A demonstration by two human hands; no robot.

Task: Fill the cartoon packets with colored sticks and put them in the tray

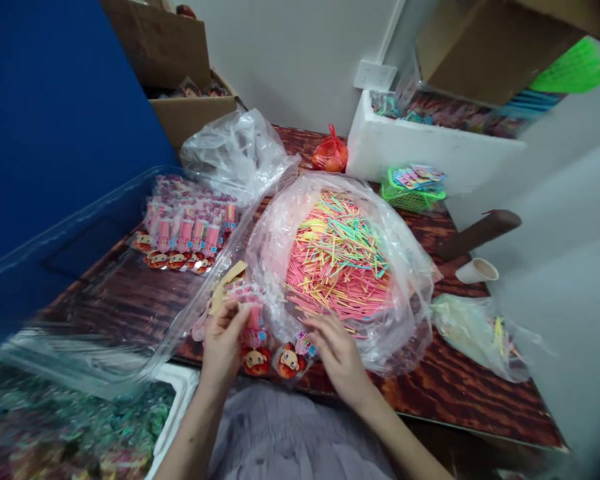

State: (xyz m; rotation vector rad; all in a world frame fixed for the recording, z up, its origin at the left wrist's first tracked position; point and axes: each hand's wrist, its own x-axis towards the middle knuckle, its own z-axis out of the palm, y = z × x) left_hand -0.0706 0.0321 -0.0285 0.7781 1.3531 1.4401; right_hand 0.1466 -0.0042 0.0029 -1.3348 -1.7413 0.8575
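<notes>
My left hand [223,341] is curled round a small pink toy packet [253,319] with a cartoon doll head card, near the table's front edge. My right hand [336,351] rests with fingers bent at the near rim of a big clear plastic bag [410,267] filled with pink, yellow and green sticks [340,257]. Two doll head packets [275,360] lie between my hands. A row of finished pink packets [183,233] lies inside a clear plastic tray [80,313] to the left.
A crumpled clear bag [235,153], a red bag [330,155], a green basket [413,187] and a white foam box [420,143] stand at the back. A paper cup [477,271] and brown tube [480,232] lie right. Cardboard boxes [180,73] sit back left.
</notes>
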